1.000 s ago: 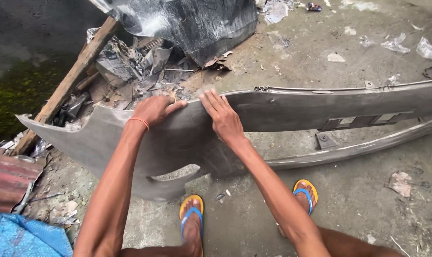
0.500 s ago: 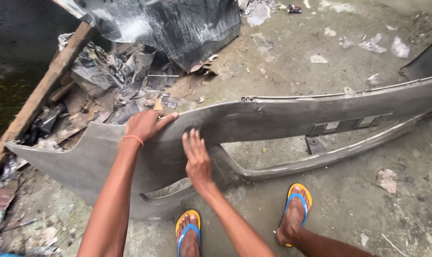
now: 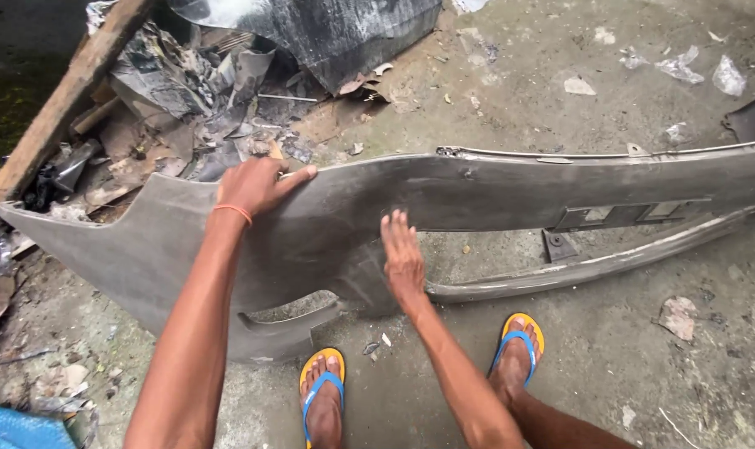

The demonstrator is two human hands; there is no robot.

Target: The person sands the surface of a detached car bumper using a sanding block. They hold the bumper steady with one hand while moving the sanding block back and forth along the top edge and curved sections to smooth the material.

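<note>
Bumper: a long grey car bumper (image 3: 494, 195) stands on edge on the concrete floor (image 3: 643, 366), running from 9 o'clock to 3 o'clock across the view, its dusty face toward the person.
Debris heap: scrap sheet, torn black plastic and a wooden beam (image 3: 57, 112) lie behind the bumper at 10 to 11 o'clock.
Left hand: the left hand (image 3: 257, 185) lies on the bumper's top edge at about 10 o'clock, fingers curled over the rim, holding it upright.
Right hand: the right hand (image 3: 402, 254) is flat and spread against the bumper's face near the centre, gripping nothing.
Feet: two feet in yellow-and-blue sandals (image 3: 321, 391) stand at 6 o'clock, just in front of the bumper's lower lip.
Progress: judged from the pictures, the bumper is propped and steadied and its face is being felt or rubbed over; the surface looks dull and scuffed throughout, so most of that work seems left.
Change: a second ago both hands sat on the top edge; the right has since dropped onto the face, while the left has kept its hold.
</note>
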